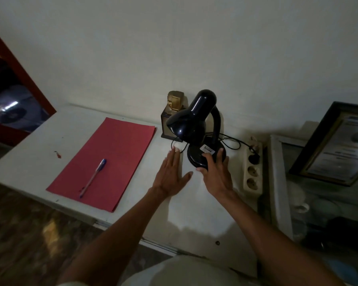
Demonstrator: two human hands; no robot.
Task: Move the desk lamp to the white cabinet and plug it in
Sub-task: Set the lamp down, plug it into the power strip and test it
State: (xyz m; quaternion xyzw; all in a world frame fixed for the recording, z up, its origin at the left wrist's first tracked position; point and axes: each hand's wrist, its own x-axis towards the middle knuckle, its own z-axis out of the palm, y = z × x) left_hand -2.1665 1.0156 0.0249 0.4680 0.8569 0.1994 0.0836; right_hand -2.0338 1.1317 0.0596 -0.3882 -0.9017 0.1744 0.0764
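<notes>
A black desk lamp [191, 118] with a bent neck stands on the white cabinet top [50, 147] near the wall. My right hand [216, 174] rests on the front of its round base [196, 155], fingers curled over the rim. Flat on the cabinet just left of the base lies my left hand [172, 176], fingers spread, holding nothing. The lamp's black cord [233, 141] loops behind the base and its plug [253, 158] sits in the top socket of a white power strip [252, 172].
A red paper folder [116, 153] with a pen [93, 177] on it lies to the left. A small gold figure on a dark box [174, 112] stands behind the lamp. A framed certificate [335, 145] leans at right over a glass-fronted case [310, 203].
</notes>
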